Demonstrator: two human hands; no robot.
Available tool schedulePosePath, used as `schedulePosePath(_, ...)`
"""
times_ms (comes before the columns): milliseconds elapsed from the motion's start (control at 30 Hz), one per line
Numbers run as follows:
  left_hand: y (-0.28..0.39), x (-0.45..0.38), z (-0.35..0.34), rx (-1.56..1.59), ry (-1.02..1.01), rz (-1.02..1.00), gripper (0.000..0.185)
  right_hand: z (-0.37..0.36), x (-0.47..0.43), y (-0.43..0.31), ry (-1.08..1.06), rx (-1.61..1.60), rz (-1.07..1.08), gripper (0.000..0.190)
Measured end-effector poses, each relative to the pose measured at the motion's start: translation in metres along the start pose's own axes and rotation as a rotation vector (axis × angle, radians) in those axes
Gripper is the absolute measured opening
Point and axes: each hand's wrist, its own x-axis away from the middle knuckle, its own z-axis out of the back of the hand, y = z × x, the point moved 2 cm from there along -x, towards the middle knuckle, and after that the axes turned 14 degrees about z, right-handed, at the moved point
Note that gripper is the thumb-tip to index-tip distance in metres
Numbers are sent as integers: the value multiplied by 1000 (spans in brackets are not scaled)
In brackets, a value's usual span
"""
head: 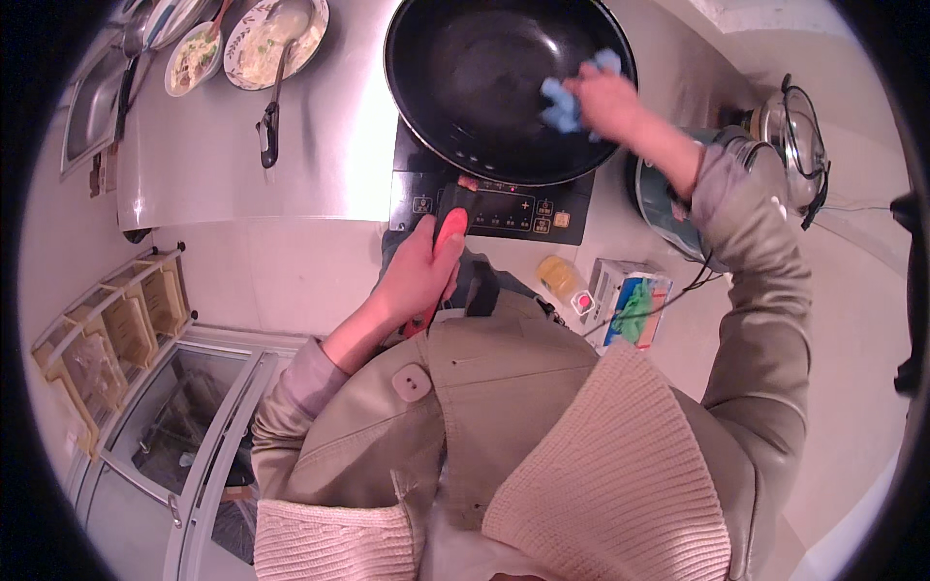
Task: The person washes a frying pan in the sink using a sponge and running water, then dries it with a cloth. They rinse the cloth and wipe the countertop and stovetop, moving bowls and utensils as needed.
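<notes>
A black wok (479,80) rests on a black induction cooktop (567,225) at the top middle of the view. Its red and black handle (452,225) points toward me, and my left hand (425,269) is closed around it. Inside the wok, at its right side, my right hand (610,102) grips a crumpled blue cloth (563,105) against the inner wall. The right hand looks slightly blurred. The wok's inside is dark and shiny, with a few small bright specks near its front wall.
Left on the steel counter (327,174) stand a patterned bowl of food (240,62) with a ladle (270,131) and a smaller bowl (192,62). A sink (94,116) lies farther left. At right are a dark green pot (657,196), a glass lid (803,145), an oil bottle (559,276) and a box (607,283).
</notes>
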Motion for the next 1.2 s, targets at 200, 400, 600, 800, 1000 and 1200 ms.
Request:
schedulePosePath(200, 5, 1, -6, -35, 9, -4, 24, 22, -18, -82, 165, -1390, 281, 35)
schedulePosePath(400, 8, 2, -11, -76, 36, -27, 27, 0, -61, -1, 671, -506, -4, 38)
schedulePosePath(600, 2, 0, -11, -109, 41, -30, 31, 16, -53, -86, 22, -924, 270, 51)
schedulePosePath(800, 2, 6, -1, -168, 20, -92, 39, 79, 4, -94, 391, -1864, 137, 55)
schedulePosePath(1000, -28, 17, 55, -378, 86, -314, 35, 100, 30, -156, 652, -1808, -75, 56)
schedulePosePath(1200, -84, 43, 183, -108, 50, -162, 23, 134, 14, -265, 573, -1772, -81, 49)
